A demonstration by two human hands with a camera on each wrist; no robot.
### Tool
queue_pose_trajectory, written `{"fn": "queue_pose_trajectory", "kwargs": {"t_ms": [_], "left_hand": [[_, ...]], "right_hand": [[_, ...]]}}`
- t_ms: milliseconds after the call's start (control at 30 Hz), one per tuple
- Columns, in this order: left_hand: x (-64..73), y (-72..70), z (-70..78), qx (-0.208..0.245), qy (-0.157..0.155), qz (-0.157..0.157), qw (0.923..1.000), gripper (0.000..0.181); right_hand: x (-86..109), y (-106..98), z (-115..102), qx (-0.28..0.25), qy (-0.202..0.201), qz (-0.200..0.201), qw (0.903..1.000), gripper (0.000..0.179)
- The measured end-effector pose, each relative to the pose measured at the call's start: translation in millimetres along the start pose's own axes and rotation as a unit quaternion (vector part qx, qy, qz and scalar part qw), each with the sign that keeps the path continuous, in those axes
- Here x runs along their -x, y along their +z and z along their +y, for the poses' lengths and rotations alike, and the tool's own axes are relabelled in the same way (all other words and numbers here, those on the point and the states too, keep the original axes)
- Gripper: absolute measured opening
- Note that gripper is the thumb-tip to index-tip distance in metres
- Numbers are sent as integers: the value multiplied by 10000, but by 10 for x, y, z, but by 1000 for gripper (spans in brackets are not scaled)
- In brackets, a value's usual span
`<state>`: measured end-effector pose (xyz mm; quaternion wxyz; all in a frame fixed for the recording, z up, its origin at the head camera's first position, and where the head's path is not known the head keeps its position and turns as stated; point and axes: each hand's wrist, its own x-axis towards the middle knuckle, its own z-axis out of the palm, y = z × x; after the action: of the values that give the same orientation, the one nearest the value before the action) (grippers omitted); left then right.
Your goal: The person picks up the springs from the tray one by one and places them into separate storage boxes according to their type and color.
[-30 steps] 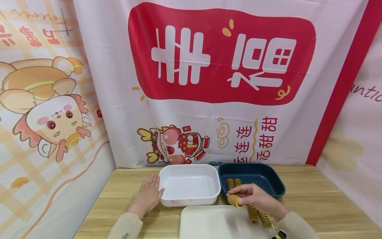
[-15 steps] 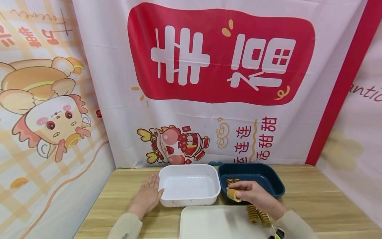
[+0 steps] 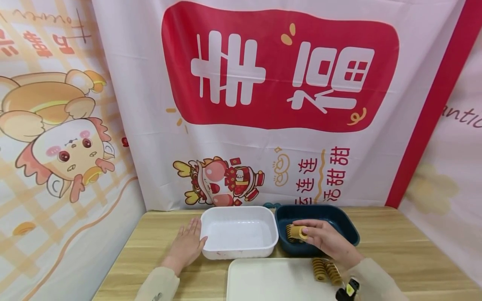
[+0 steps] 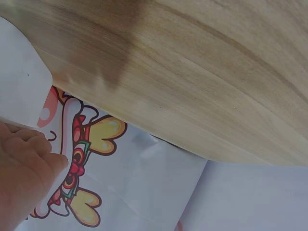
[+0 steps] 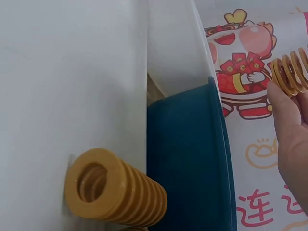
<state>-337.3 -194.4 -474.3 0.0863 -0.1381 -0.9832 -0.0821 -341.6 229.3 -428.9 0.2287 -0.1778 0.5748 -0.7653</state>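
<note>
In the head view, my right hand [image 3: 331, 240] pinches a yellow coil spring [image 3: 298, 232] above the dark blue bin [image 3: 348, 240]. The coils of this held spring [image 5: 291, 72] also show at the right of the right wrist view, between thumb and fingers. Inside the bin, another yellow spring [image 3: 289, 234] is partly hidden behind the held one. Two more springs [image 3: 319, 270] lie side by side on the cream tray [image 3: 271, 280], near its right end. My left hand [image 3: 183, 244], fingers extended, rests against the left side of the white bin [image 3: 241, 253].
The white and dark blue bins stand side by side at the back of the wooden table [image 3: 158, 234], before a printed cloth backdrop [image 3: 278, 138]. In front of them lies the tray. A small teal object [image 3: 272, 205] peeks out behind the bins.
My right hand has lifted the spring from over the tray's back edge, away from me, to above the dark blue bin. The left hand stays in place at the white bin.
</note>
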Motion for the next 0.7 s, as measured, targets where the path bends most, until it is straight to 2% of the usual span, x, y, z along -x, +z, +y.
{"fn": "queue_pose_trajectory", "kwargs": {"t_ms": [467,567,700], "left_hand": [[21,-35,14,37,65,31,10000,62],[25,-42,19,31,67,16,10000,62],[28,-40,17,32,67,13,10000,61]], "right_hand": [[-102,-176,-80,12,-156,770,9969,29],[-127,-246,-84,255,-216,824,9960,33],[-157,-360,-87,945,-262,996,9902,42]]}}
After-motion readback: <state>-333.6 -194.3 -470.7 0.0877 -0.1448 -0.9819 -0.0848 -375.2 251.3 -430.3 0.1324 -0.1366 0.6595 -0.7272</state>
